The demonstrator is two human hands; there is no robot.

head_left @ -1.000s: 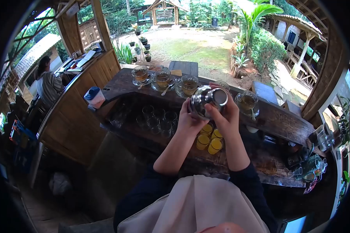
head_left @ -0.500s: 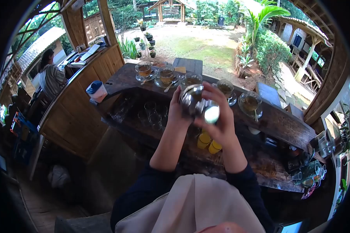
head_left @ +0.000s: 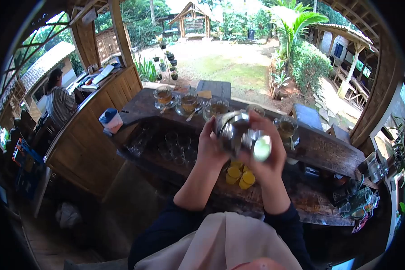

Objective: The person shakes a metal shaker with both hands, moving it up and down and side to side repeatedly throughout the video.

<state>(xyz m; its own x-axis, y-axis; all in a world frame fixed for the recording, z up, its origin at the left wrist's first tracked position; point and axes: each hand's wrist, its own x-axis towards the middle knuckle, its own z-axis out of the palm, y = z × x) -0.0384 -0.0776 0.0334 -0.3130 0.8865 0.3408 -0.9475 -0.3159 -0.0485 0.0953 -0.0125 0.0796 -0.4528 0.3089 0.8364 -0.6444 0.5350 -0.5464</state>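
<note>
A shiny metal shaker, blurred by motion, is held up between both hands above the dark wooden counter. My left hand wraps its left side, and my right hand grips the right side near its bright round end. Behind and around it, glass cups of tea on saucers stand along the raised ledge, among them a cup at the left and a cup at the right. Below the shaker are several glasses of yellow liquid, partly hidden by my right hand.
Empty glasses sit in the counter's dark recess. A blue-lidded container is at its left end. Jars and glasses stand at the right. A person in striped clothing sits at the far left.
Both hands have shifted slightly right and down in the view with the metal shaker between them. Its bright end has also moved right and down.
</note>
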